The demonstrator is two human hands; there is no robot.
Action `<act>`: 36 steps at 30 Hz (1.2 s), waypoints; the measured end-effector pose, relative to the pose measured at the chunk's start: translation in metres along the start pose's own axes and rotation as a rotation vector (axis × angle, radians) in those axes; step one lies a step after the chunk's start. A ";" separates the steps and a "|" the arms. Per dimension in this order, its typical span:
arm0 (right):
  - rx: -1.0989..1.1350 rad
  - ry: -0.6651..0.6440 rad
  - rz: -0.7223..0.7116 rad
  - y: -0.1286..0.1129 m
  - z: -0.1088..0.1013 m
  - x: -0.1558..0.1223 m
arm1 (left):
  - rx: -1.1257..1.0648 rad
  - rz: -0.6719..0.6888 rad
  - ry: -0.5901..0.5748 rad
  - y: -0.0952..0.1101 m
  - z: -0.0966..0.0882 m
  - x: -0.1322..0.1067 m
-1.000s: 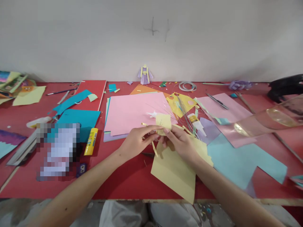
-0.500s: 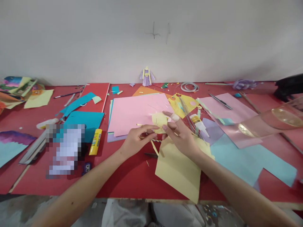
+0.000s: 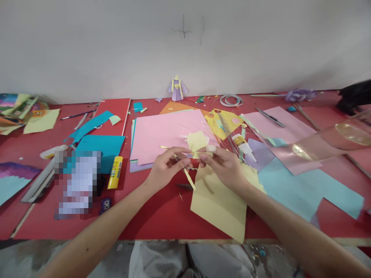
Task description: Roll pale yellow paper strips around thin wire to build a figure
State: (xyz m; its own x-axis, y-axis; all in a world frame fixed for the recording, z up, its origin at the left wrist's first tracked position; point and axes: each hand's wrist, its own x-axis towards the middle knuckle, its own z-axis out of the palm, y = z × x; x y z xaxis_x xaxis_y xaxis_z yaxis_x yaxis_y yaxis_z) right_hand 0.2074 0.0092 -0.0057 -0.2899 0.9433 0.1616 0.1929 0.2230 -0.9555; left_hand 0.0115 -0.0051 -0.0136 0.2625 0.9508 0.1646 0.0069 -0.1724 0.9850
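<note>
left hand (image 3: 166, 168): fingertips pinched on the yellow paper piece (image 3: 196, 141)
right hand (image 3: 224, 166): thumb and bandaged forefinger pinched on the same piece
yellow paper piece: held between both hands above the counter (image 3: 156, 216), over the pink sheet's (image 3: 162, 133) near edge
yellow strip (image 3: 189, 178): hangs below the hands
containers: glue bottle (image 3: 243, 146) lies just right of the hands; clear cylinder (image 3: 333, 144) far right, contents unclear

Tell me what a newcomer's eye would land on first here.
The two hands meeting at the centre: the left hand and right hand both pinch a small pale yellow paper piece above the red table top. Behind them lies a large pink paper sheet, and a little purple and yellow paper doll stands at the far edge, against the wall.
</note>
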 end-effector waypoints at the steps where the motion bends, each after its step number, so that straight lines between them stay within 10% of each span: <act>1: -0.001 0.004 0.002 -0.001 0.001 0.000 | 0.011 0.003 -0.006 0.000 0.000 0.000; 28: 0.112 -0.153 0.193 -0.002 0.006 -0.001 | 0.111 0.143 -0.025 0.000 0.000 -0.006; 36: 0.220 -0.246 0.293 -0.005 0.004 0.000 | 0.377 0.397 -0.007 -0.001 -0.002 -0.005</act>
State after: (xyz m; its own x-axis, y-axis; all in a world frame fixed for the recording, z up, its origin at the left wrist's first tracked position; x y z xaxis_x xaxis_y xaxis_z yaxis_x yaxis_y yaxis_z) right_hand 0.2024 0.0074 -0.0020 -0.4723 0.8664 -0.1619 0.1036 -0.1278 -0.9864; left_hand 0.0085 -0.0096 -0.0152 0.3215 0.7926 0.5181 0.2513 -0.5990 0.7603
